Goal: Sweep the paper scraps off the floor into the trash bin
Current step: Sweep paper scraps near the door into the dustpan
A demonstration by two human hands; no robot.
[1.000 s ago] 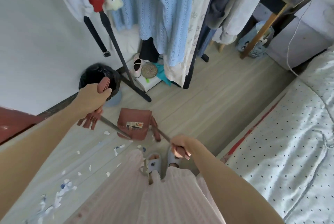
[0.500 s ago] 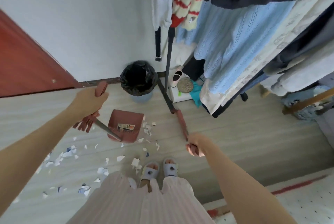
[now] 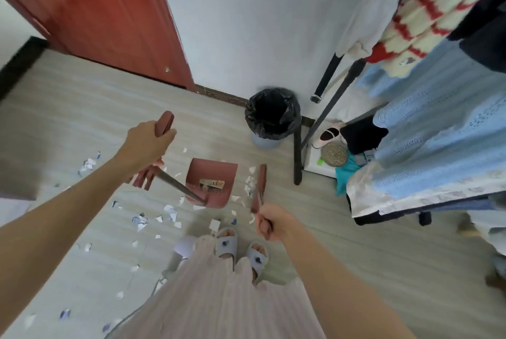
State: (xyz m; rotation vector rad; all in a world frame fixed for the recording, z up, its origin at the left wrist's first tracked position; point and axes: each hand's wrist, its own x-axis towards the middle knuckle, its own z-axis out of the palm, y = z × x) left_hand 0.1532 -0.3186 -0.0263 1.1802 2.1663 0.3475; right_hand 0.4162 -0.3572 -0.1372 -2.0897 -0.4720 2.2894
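Head-camera view, looking down at a pale wood-grain plank floor (image 3: 82, 108). The left hand (image 3: 149, 144) is curled around the reddish-brown plastic top grip of a long-handled dustpan (image 3: 210, 181), whose grey metal shaft slants down to a reddish-brown rectangular pan resting on the floor with a printed label on its inner face. The right hand (image 3: 273, 222) is clenched around the handle of a reddish-brown broom (image 3: 260, 188), whose narrow head sits on the floor just to the right of the pan. White and blue-tinted torn paper scraps (image 3: 169, 210) lie scattered on the floor: several between the pan and the broom head, a cluster in front of the pan near the feet, and a looser trail extending toward the lower left. The round trash bin lined with a black plastic bag (image 3: 272, 115) stands upright against the white wall (image 3: 246, 24), beyond the pan and to its right, apart from both tools. A red-brown wooden door (image 3: 95, 10) occupies the upper left. At right, a black metal clothes rack (image 3: 339, 92) carries a light-blue knitted garment (image 3: 438, 119) and a red-and-cream striped sweater (image 3: 427, 7); a pink flat shoe (image 3: 330, 134) lies at its base. The person wears 2 light-blue slippers (image 3: 227, 240) and pale pink striped trousers (image 3: 219, 297).
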